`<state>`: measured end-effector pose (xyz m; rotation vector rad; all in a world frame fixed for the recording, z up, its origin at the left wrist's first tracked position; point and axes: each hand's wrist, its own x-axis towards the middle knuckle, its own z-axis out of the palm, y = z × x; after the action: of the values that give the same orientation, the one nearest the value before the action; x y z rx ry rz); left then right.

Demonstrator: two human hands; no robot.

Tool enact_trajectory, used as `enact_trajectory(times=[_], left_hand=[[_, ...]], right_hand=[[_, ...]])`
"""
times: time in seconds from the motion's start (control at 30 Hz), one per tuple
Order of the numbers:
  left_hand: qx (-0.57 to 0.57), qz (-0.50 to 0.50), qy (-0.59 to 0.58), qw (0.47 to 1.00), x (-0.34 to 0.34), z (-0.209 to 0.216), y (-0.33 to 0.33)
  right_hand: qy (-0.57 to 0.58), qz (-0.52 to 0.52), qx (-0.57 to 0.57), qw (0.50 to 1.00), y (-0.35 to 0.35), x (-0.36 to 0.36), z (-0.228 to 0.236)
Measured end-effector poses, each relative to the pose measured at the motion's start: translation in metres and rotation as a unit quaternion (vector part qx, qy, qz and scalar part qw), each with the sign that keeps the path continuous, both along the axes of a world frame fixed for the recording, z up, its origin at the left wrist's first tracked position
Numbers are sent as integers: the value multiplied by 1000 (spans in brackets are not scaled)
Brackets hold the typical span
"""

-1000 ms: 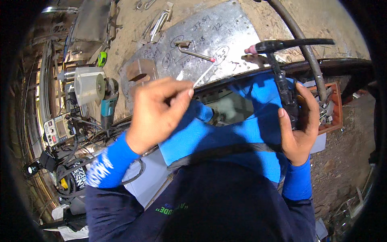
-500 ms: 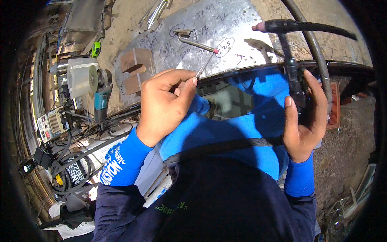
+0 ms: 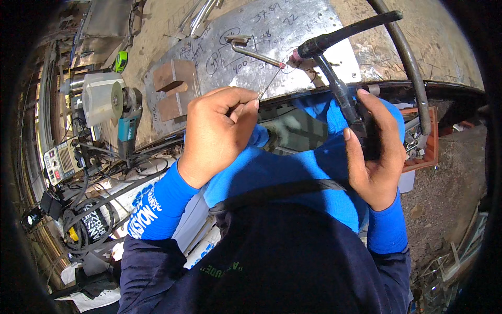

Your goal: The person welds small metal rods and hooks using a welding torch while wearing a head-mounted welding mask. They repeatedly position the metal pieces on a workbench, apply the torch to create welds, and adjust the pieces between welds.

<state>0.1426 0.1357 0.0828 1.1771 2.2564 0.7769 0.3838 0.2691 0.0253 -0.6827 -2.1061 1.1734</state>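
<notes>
A thin metal rod is pinched between the thumb and fingers of my left hand. Its far tip meets the reddish end of a bent metal rod, which lies on a grey metal plate marked with handwriting. In my right hand is a black welding torch, gripped by its handle. The torch's pink nozzle points left, a little to the right of and above the reddish end. Part of the torch handle is hidden by my fingers and shadow.
Left of the plate's brown slotted block stands an angle grinder, below a green tape measure. Shiny bent rods lie at the back. A thick dark cable runs down the right, beside an orange tray.
My right hand has moved left with the welding torch, so its nozzle is now close to the reddish rod end. My left hand keeps its pinch in nearly the same place.
</notes>
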Motion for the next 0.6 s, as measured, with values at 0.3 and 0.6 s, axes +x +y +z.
enact_trajectory(times=[0.3,0.6], left_hand=[[-12,9,-16,1000,0,-1,1],[3,12,-18,1000,-2,-5,1]], right_hand=[[-22,28,46,998,0,-8,6],[-16,34,36,999,0,-10,8]])
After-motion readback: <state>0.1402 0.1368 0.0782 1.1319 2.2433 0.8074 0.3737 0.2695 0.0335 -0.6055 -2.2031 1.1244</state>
